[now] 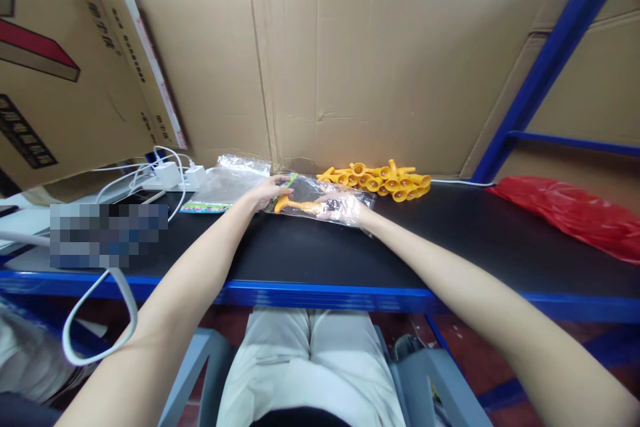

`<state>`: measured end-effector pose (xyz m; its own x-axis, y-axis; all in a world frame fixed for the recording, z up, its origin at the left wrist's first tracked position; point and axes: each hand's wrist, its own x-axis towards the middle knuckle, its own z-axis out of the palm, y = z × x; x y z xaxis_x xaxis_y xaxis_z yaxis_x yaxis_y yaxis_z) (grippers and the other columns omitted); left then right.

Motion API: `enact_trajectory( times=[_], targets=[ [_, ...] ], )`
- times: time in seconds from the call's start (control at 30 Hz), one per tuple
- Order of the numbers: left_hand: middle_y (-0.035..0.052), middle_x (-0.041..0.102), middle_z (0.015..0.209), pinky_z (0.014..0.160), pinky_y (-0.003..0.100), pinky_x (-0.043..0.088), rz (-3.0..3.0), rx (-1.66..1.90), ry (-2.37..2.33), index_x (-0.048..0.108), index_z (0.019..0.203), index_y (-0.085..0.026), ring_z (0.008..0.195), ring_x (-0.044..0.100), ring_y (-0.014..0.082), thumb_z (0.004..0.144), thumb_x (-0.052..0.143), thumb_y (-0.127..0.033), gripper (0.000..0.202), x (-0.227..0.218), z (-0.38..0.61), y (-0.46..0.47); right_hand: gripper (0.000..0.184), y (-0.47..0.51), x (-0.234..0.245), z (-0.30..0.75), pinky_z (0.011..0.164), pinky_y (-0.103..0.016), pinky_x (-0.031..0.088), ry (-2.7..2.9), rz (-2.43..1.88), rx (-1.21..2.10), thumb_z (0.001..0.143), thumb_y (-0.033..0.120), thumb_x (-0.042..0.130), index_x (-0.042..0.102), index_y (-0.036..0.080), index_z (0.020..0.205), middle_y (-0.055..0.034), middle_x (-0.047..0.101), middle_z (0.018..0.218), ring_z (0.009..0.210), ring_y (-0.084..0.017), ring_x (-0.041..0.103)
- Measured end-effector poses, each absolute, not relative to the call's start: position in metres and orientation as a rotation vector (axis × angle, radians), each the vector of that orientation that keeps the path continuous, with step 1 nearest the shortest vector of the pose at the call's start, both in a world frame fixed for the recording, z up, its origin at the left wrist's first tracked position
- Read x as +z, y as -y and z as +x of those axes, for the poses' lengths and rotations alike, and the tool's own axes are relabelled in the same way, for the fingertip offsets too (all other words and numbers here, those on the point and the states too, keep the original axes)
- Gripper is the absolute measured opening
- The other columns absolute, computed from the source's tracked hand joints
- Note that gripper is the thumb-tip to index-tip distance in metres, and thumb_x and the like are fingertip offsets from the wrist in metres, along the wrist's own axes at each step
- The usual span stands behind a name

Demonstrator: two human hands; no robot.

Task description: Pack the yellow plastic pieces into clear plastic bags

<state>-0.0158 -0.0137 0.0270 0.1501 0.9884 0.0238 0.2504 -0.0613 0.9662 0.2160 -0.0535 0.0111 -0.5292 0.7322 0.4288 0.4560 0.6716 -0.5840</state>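
Observation:
My left hand [264, 192] grips the left end of a clear plastic bag [305, 195] lying on the black worktop [450, 240]. My right hand [343, 207] reaches inside the bag, its fingers closed on an orange plastic piece [295, 204] that lies partly in the bag. Just behind the bag sits a pile of several more orange plastic pieces [385, 180] against the cardboard wall.
A stack of clear bags [225, 185] lies left of my hands. White chargers and cables [167, 177] sit at the far left. A red plastic bag [575, 213] lies at the right. A cardboard sheet [350, 67] backs the bench; a blue frame edge [320, 293] runs along the front.

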Motion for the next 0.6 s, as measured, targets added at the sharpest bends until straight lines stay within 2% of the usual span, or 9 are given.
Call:
enact_trajectory(
  times=[0.3,0.4,0.5,0.6],
  targets=[
    [-0.0029,0.054,0.058,0.055,0.024,0.049,1.38,1.031,-1.382,0.053,0.106,-0.014,0.047,0.057,0.0101,0.068,0.051,0.004,0.042,0.035,-0.023,0.013,0.028,0.05,0.014,0.215,0.086,-0.036,0.046,2.201,-0.768,0.566,0.064,0.02,0.066,0.069,0.013,0.091,-0.0078,0.068,0.094,0.092,-0.022,0.061],
    [-0.0045,0.051,0.05,0.051,0.021,0.045,1.364,1.07,-1.565,0.055,0.1,-0.011,0.042,0.053,0.0092,0.068,0.051,0.002,0.035,0.034,-0.037,0.008,0.022,0.042,0.014,0.223,0.074,-0.035,0.05,2.052,-0.868,0.577,0.069,0.023,0.062,0.069,0.014,0.088,-0.0075,0.068,0.088,0.075,-0.018,0.063],
    [-0.0062,0.047,0.045,0.05,0.02,0.044,1.354,1.099,-1.687,0.057,0.093,-0.01,0.04,0.051,0.0086,0.067,0.051,0.002,0.03,0.03,-0.047,0.004,0.022,0.031,0.014,0.238,0.059,-0.031,0.05,1.855,-1.007,0.571,0.072,0.027,0.059,0.068,0.013,0.087,-0.0065,0.067,0.077,0.054,-0.012,0.057],
    [-0.0069,0.045,0.044,0.048,0.019,0.044,1.32,1.149,-1.713,0.056,0.089,-0.01,0.039,0.048,0.0078,0.066,0.049,0.003,0.027,0.027,-0.05,0.004,0.019,0.019,0.014,0.254,0.059,-0.032,0.05,1.697,-1.116,0.421,0.073,0.024,0.057,0.067,0.013,0.084,-0.0054,0.064,0.072,0.054,-0.012,0.054]
  ],
)
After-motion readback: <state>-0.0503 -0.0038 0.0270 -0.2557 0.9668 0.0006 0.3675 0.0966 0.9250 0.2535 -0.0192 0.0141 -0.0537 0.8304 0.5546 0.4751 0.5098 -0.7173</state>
